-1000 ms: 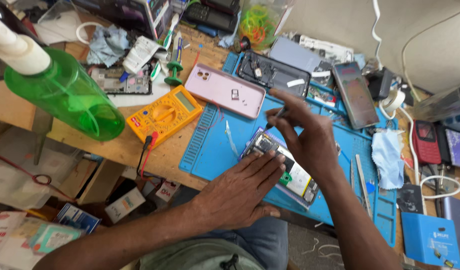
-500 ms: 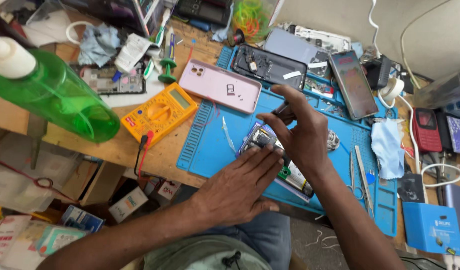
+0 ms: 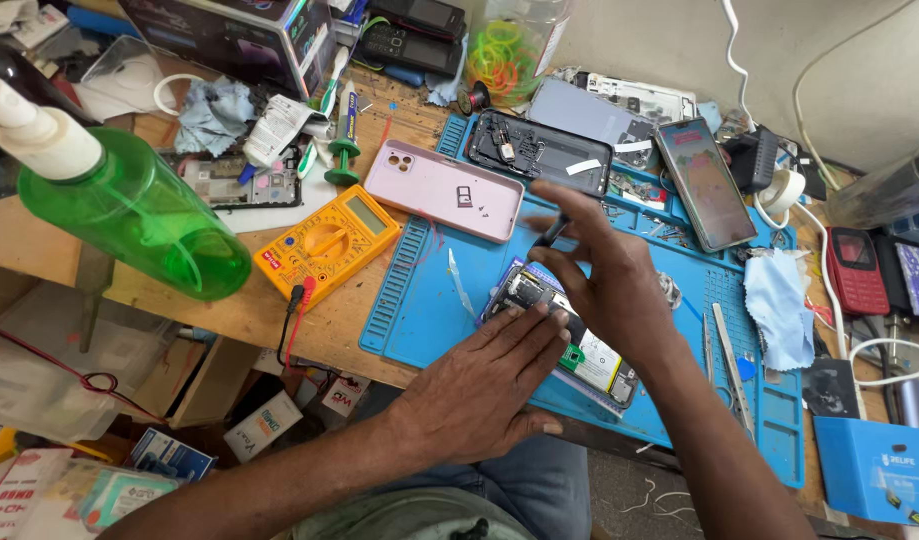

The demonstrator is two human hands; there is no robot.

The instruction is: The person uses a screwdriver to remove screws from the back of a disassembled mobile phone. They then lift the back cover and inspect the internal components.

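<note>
An opened phone with its circuit board and battery bare lies on the blue work mat. My left hand lies flat on the phone's lower edge, fingers together, pressing it down. Just above the phone's top end hovers my right hand, fingers spread. Its thumb and forefinger pinch a small dark tool. The middle of the phone is hidden under both hands.
On the mat's far side lie a pink back cover, a dark phone frame and a phone with a lit screen. A yellow multimeter and a green spray bottle stand left. Tweezers and a cloth lie right.
My right hand has lifted off the phone's top end and opened its outer fingers, still pinching the small tool. My left hand stays flat on the phone.
</note>
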